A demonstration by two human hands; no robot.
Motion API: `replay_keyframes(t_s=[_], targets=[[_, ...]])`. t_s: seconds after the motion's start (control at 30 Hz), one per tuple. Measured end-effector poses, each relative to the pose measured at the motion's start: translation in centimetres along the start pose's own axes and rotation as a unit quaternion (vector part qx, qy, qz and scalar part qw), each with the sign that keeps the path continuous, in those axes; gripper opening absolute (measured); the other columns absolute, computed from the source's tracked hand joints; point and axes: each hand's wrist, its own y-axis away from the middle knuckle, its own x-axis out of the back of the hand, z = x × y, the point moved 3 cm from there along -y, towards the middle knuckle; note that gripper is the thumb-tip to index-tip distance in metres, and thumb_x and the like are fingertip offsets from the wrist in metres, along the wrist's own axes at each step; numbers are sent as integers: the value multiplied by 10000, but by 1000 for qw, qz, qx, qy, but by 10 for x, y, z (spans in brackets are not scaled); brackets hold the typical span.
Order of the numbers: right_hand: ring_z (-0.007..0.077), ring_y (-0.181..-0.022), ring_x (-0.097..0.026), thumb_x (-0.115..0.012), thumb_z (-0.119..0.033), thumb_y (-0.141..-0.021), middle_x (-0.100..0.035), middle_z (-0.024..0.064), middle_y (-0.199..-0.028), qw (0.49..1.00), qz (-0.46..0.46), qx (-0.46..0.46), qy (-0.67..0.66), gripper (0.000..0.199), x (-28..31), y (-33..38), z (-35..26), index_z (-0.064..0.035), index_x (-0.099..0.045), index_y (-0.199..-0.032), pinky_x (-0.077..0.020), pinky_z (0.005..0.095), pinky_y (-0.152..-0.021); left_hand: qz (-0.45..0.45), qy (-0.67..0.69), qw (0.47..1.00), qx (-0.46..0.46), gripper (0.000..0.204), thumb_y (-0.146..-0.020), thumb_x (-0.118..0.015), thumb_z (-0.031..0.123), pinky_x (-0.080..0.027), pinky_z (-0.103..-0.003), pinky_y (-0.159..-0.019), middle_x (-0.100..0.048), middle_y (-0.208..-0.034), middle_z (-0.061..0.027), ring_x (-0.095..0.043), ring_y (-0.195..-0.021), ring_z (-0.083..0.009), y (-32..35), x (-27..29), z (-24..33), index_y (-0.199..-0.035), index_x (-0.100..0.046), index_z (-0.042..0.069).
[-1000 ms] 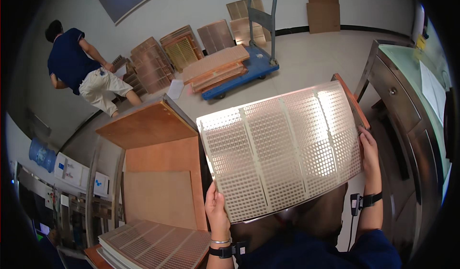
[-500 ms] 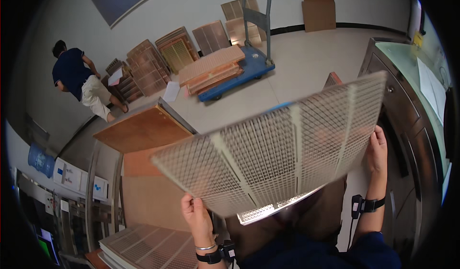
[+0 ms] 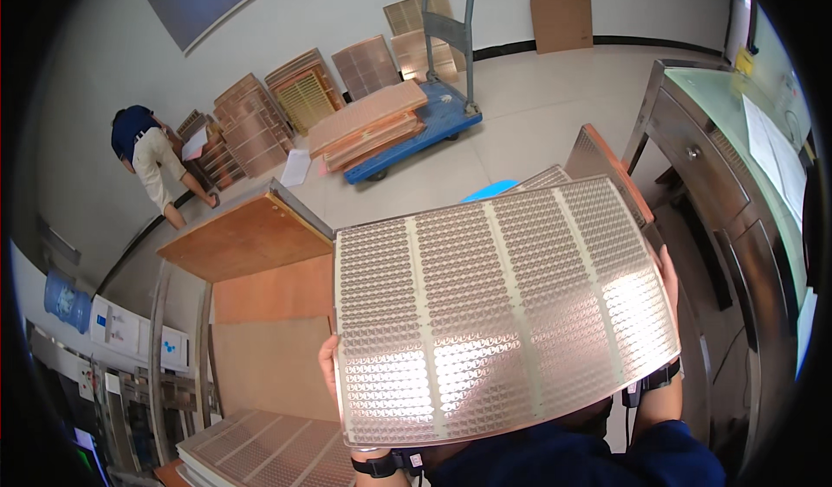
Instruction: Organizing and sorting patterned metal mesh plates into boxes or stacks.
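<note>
A large thin circuit-board panel (image 3: 494, 314), covered in rows of small metallic shapes with pale stripes between its blocks, is held up in front of me, tilted, with light glinting off its near part. My left hand (image 3: 328, 362) grips the left edge; only some of its fingers show. At the right edge my right hand (image 3: 667, 275) is closed on the same panel, mostly hidden behind it. To the lower left, near my left forearm, lies a stack of similar panels (image 3: 269, 448).
Beyond the panel stand a blue platform trolley (image 3: 451, 110) loaded with copper-coloured panels (image 3: 368, 123) and a steel cabinet (image 3: 693, 145) on the right. A wooden-board rack (image 3: 251, 236) is at left. A person (image 3: 147, 153) bends over panel stacks by the wall.
The panel has tipped toward me and come lower, so its patterned face now shows brightly and covers more of my hands. The person at far left has bent down.
</note>
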Motion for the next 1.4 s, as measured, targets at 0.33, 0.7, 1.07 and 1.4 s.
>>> replay_keyframes(t_s=[0.33, 0.7, 1.07, 1.4], targets=[[268, -879, -655, -527, -206, -915, -599, 200, -1116, 993, -72, -79, -49, 375, 52, -22, 63, 51, -495, -1186, -545, 366, -804, -46, 200, 975, 81, 497, -979, -391, 336, -373, -436, -1047, -392, -1400, -142, -417, -1261, -291, 19, -27, -45, -1373, -329, 40], [295, -1144, -528, -593, -161, -882, -487, 163, -1297, 986, -120, -110, -48, 539, 49, -4, 88, -3, -352, -1338, -445, 480, -957, -86, 61, 986, 130, 492, -936, -467, 66, -433, -402, -980, -476, -1299, -144, -499, -1167, -253, 27, -9, -59, -1390, -277, 45], [248, -1112, -548, -604, -194, -877, -525, 198, -1241, 959, -211, -122, 146, 549, 68, -15, 51, 103, -388, -1284, -456, 353, -942, -163, -48, 964, 206, 535, -921, -556, 198, -376, -311, -978, -498, -1284, -96, -488, -1140, -169, 27, 9, -41, -1368, -350, -11], [268, -1158, -512, -585, -122, -886, -509, 117, -1280, 982, -154, -104, -39, 509, 7, 17, 116, -22, -371, -1337, -414, 413, -992, -94, 176, 964, 178, 513, -948, -452, 399, -315, -432, -1068, -411, -1389, -80, -387, -1277, -246, 43, -25, -81, -1347, -369, 87]])
